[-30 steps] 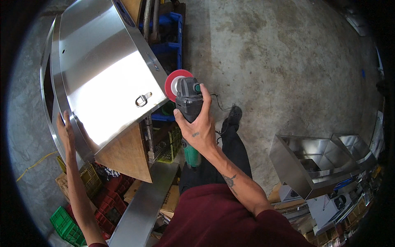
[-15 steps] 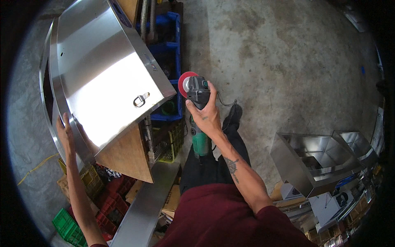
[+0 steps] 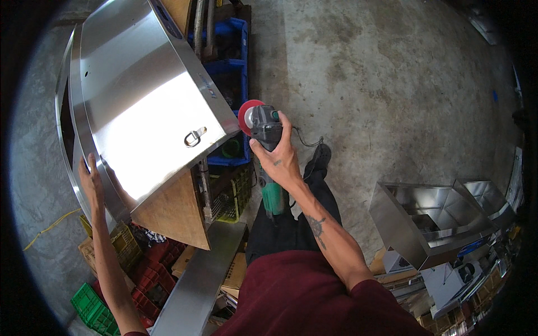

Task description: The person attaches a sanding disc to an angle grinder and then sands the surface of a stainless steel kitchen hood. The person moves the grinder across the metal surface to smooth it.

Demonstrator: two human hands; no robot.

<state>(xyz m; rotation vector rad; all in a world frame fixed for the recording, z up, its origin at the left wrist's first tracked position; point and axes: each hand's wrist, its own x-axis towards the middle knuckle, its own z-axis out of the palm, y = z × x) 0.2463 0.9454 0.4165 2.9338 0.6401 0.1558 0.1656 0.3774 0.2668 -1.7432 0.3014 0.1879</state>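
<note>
My right hand [image 3: 280, 157] is closed around the dark head of a green-and-black angle grinder [image 3: 272, 196]. The grinder's red disc [image 3: 245, 112] meets the near right corner of a large shiny sheet-metal housing [image 3: 134, 84]; whether it actually touches cannot be told. On the housing's upper face sits a small metal ring fitting [image 3: 193, 138]. At the left, my left hand [image 3: 91, 182] rests against the housing's flanged edge with its fingers stretched out. The undersides of those fingers are hidden.
Under the housing is a wooden board [image 3: 174, 213]. Blue bins [image 3: 227, 73] stand behind the disc. A long metal panel [image 3: 196, 280] lies beside my legs, near red crates [image 3: 154, 280] and a green crate [image 3: 92, 308]. Metal housings [image 3: 431, 218] stand at right; a cord [image 3: 308, 140] trails on the floor.
The grinder has shifted slightly left, bringing its red disc up to the housing's corner. My left hand stays at the left edge.
</note>
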